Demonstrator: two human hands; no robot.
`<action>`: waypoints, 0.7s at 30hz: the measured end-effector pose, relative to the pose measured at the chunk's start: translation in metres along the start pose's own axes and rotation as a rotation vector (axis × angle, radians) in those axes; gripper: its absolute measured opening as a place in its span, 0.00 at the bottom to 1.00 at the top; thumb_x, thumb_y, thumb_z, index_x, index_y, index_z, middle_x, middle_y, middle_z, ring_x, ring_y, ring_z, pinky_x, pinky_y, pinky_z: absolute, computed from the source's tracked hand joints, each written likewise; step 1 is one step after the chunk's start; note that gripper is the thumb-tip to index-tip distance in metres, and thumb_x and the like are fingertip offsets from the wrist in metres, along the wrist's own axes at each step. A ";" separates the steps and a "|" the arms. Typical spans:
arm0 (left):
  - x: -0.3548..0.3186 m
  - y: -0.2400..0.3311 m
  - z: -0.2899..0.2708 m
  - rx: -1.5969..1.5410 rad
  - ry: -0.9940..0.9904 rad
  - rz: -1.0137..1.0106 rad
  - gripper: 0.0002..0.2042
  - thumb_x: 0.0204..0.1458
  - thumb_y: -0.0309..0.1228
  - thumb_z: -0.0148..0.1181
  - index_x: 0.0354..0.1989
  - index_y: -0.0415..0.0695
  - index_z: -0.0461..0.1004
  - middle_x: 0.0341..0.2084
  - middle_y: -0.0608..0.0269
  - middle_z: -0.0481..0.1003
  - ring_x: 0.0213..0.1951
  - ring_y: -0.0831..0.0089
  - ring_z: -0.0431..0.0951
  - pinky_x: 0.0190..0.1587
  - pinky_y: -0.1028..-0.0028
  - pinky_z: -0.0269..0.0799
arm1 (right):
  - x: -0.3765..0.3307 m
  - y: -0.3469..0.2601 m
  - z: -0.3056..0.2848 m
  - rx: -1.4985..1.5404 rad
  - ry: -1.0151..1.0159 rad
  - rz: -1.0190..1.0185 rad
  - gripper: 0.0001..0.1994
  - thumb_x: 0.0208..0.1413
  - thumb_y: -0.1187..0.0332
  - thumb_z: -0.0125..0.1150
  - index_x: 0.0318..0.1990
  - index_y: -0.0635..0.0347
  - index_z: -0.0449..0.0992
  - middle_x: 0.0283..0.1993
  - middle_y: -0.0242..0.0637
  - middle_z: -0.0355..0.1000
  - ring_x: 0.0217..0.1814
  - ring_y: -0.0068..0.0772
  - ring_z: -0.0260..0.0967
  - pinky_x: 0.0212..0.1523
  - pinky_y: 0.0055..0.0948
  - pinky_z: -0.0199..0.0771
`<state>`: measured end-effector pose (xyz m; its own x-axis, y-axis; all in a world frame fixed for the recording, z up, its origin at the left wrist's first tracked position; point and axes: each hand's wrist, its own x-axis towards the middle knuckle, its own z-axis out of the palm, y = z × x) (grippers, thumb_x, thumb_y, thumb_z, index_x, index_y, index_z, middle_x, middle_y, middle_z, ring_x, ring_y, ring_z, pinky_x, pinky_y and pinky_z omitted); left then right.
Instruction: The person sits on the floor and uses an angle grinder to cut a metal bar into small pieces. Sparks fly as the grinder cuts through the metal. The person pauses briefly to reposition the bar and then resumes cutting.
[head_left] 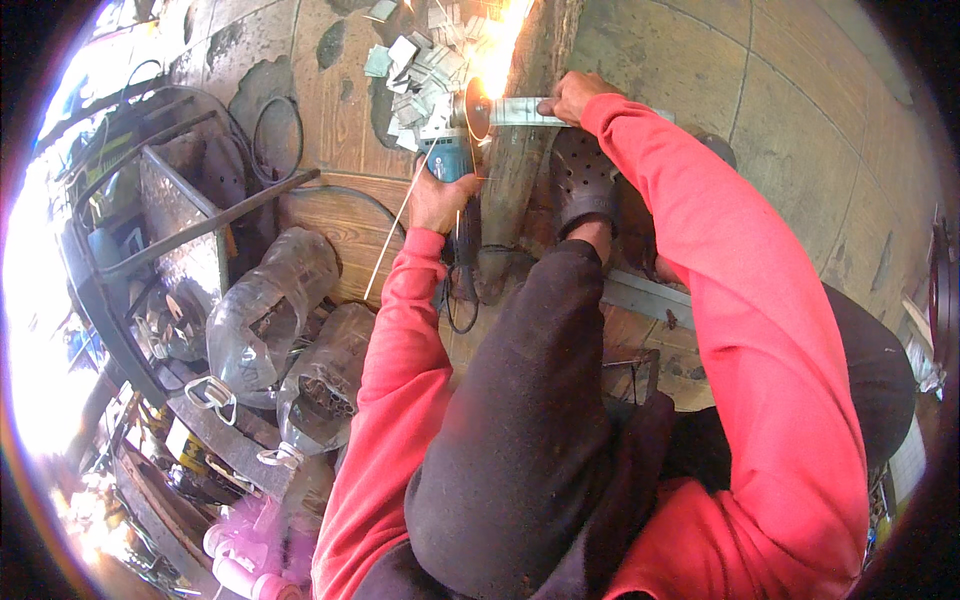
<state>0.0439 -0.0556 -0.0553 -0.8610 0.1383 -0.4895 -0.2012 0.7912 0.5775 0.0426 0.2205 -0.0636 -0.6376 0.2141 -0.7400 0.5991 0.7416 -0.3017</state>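
A: Which landmark do we use for this entry?

B: The angle grinder (453, 160), teal-bodied. We place everything from it.

A: State of the left hand?

B: We see the left hand (440, 203) wrapped around the grinder's body, closed on it, thumb reaching toward its right side.

A: And the right hand?

B: The right hand (580, 97) is right of the grinder, closed on a metal strip (522, 112), fingers curled, thumb tip on the face. We cannot tell how far the fingers reach beneath.

A: Position of the strip?

B: It runs crosswise, rightward from the grinder, its left end at the cutting disc (479, 108). It lies across a worn beam (512, 190) just right of the grinder. We record bright sparks (508, 35) ahead of the grinder.

A: Surroundings?

B: Small flat pieces (425, 75) lie heaped just ahead of the grinder. A dark perforated clog (582, 180) is to its right. Behind it, leftward, we count 2 clear plastic jugs (295, 262); a metal frame (245, 207) stands farther left of it.
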 end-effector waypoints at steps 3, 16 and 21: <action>0.000 -0.001 0.003 0.007 0.039 0.019 0.34 0.34 0.41 0.74 0.49 0.32 0.71 0.40 0.47 0.78 0.43 0.58 0.79 0.47 0.64 0.73 | 0.001 0.000 0.001 -0.006 0.012 -0.005 0.20 0.55 0.43 0.63 0.41 0.49 0.83 0.37 0.40 0.80 0.44 0.44 0.77 0.49 0.46 0.72; -0.018 0.005 0.001 -0.091 0.047 -0.036 0.33 0.33 0.39 0.69 0.48 0.31 0.70 0.38 0.42 0.78 0.43 0.50 0.80 0.47 0.60 0.73 | 0.006 0.008 -0.001 0.045 -0.059 -0.089 0.30 0.51 0.44 0.65 0.49 0.62 0.78 0.51 0.54 0.75 0.56 0.55 0.73 0.56 0.47 0.73; -0.019 0.003 -0.017 -0.351 0.043 0.096 0.22 0.38 0.28 0.68 0.44 0.36 0.72 0.32 0.61 0.78 0.32 0.72 0.77 0.38 0.72 0.74 | 0.011 0.007 0.000 0.017 0.001 -0.086 0.25 0.49 0.43 0.67 0.35 0.61 0.83 0.36 0.49 0.79 0.40 0.50 0.77 0.45 0.45 0.73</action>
<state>0.0518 -0.0658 -0.0326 -0.9012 0.1712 -0.3983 -0.2598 0.5221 0.8124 0.0400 0.2281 -0.0742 -0.6877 0.1509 -0.7101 0.5501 0.7466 -0.3741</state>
